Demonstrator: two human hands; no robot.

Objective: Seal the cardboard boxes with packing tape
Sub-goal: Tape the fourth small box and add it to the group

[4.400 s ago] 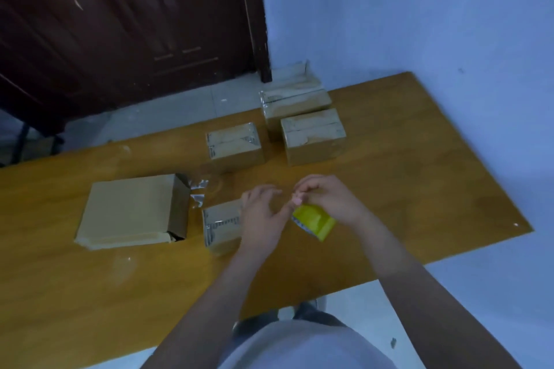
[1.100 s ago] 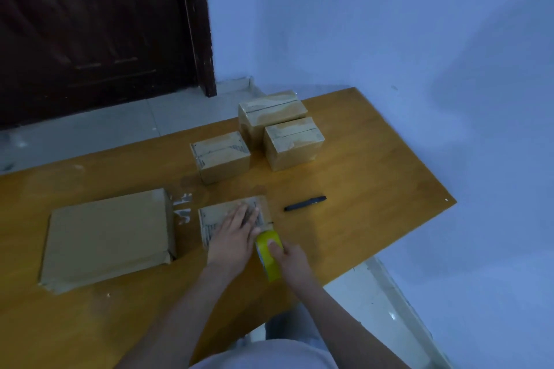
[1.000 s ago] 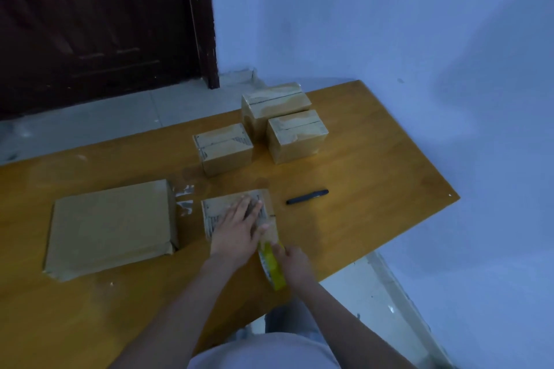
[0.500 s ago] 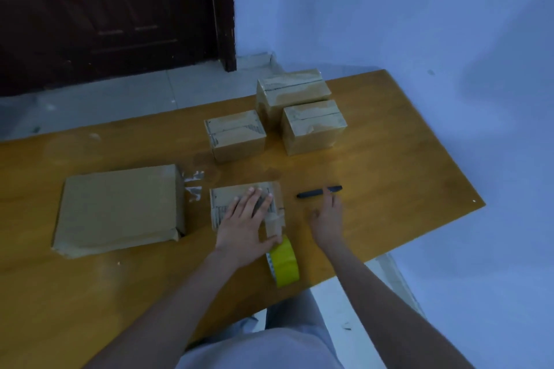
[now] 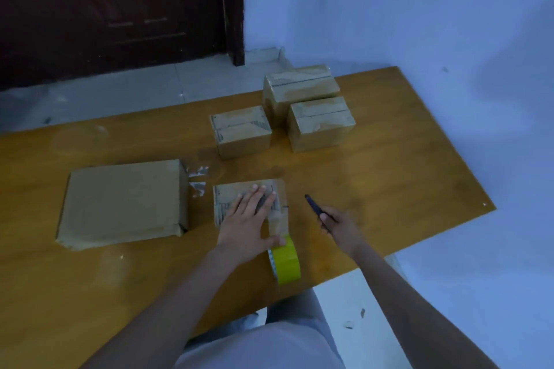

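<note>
The small cardboard box [image 5: 250, 201] is lying near the middle of the wooden counter [image 5: 389, 177], toward its near edge. The left hand [image 5: 250, 220] is pressing flat on top of this box, fingers straight and spread, with the thumb reaching toward the tape. A strip of tape is running from the box's right near corner down to the yellow tape roll [image 5: 286, 262], which is standing on edge on the counter just near of the box, touching the thumb.

The right hand [image 5: 337, 226] is hovering to the right of the box, its fingers curling around a dark pen-like tool [image 5: 314, 208] whose tip is pointing far and left.

To the left, a large flat cardboard box [image 5: 123, 204] is lying close beside the small one, with scraps of clear tape [image 5: 198, 181] sticking to the counter between them. Farther back, three more small boxes [image 5: 299, 117] are sitting in a cluster, seams already taped. Beyond the counter, a dark wooden door [image 5: 114, 9] is standing beside a pale blue wall [image 5: 389, 9].
</note>
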